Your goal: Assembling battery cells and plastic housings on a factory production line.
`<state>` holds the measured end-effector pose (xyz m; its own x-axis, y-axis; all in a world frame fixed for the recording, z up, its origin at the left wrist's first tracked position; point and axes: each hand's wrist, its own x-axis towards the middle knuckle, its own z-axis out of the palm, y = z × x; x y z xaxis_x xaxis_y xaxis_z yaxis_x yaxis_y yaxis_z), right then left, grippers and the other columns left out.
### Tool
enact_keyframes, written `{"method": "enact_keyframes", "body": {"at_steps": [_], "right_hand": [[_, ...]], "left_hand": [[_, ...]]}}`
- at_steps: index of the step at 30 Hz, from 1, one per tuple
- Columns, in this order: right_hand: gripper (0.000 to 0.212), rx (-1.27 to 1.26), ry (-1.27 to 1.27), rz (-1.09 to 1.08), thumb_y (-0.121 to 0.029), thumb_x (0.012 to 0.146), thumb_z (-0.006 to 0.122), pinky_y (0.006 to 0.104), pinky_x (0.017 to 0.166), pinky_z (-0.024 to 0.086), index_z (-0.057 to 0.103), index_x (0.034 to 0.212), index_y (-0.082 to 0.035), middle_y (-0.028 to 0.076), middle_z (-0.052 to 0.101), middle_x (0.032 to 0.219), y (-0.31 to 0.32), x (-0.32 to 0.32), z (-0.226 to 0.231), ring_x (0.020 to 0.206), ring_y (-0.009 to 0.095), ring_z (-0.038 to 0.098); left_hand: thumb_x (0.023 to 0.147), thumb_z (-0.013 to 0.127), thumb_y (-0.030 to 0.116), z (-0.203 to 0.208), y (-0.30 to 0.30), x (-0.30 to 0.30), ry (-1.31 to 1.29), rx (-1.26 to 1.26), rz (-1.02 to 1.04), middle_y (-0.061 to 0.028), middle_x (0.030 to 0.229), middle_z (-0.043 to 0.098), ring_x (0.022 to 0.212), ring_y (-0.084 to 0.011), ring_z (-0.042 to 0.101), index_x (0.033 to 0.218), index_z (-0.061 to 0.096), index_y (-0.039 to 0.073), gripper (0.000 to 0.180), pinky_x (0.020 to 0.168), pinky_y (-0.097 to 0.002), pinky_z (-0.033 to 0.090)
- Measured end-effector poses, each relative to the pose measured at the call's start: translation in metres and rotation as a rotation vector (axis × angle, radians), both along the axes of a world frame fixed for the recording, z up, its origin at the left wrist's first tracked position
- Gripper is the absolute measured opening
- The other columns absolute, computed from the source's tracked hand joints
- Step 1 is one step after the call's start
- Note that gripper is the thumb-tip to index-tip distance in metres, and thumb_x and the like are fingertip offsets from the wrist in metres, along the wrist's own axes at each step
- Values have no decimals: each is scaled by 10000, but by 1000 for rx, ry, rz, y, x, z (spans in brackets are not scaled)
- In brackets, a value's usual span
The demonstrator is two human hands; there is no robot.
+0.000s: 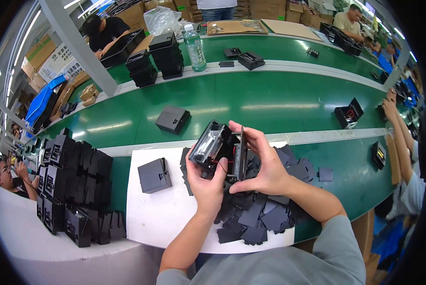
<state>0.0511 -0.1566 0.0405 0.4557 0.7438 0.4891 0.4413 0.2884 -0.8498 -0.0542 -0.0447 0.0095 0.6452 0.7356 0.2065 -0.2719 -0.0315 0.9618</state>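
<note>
Between my two hands is a black plastic box [208, 146], its lid swung out to the right and a thin red wire showing inside. My left hand [207, 183] grips the body of the box from below, thumb at its inner edge. My right hand [265, 164] pinches the upright lid [241, 154] between thumb and fingers. Under the hands, a heap of flat black plastic plates [251, 218] covers part of a white board [175, 223]. To the left on that board rests a closed black box [154, 175].
Stacked black boxes [72, 175] rise at the left. Another box [173, 119] lies on the green belt [222, 99], with an open one [349, 114] farther right. Beyond stand box stacks [166, 54] and a bottle [195, 50]. A co-worker's arms [397, 123] reach in at right.
</note>
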Motion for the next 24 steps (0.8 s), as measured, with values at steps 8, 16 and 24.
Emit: {"method": "enact_keyframes", "body": {"at_steps": [8,16,24], "right_hand": [[1128,-48,83,27,-138,521,933,431,1132,327,264,1425,-50,183,340,1507,-3,-3,0,1367,305,392],[1069,-104,-39,-94,-176,574,913,403,1106,356,276,1422,-38,184,347,1495,-1,-5,1,1331,313,424],[1014,-243,-433,-214,-267,608,898,364,967,457,313,1399,-20,186,486,1382,-4,-2,4,1153,329,563]], "left_hand": [[882,619,65,14,-1,0,-46,-326,-51,-139,1238,555,1041,-197,576,1369,386,32,541,912,-257,444],[875,587,25,6,-7,-4,-113,-221,-113,-154,1258,547,1094,-226,567,1389,368,24,559,938,-283,449],[845,541,-42,-4,-17,-13,-90,-18,-85,-162,1234,560,1078,-224,579,1353,393,14,533,929,-304,468]]}}
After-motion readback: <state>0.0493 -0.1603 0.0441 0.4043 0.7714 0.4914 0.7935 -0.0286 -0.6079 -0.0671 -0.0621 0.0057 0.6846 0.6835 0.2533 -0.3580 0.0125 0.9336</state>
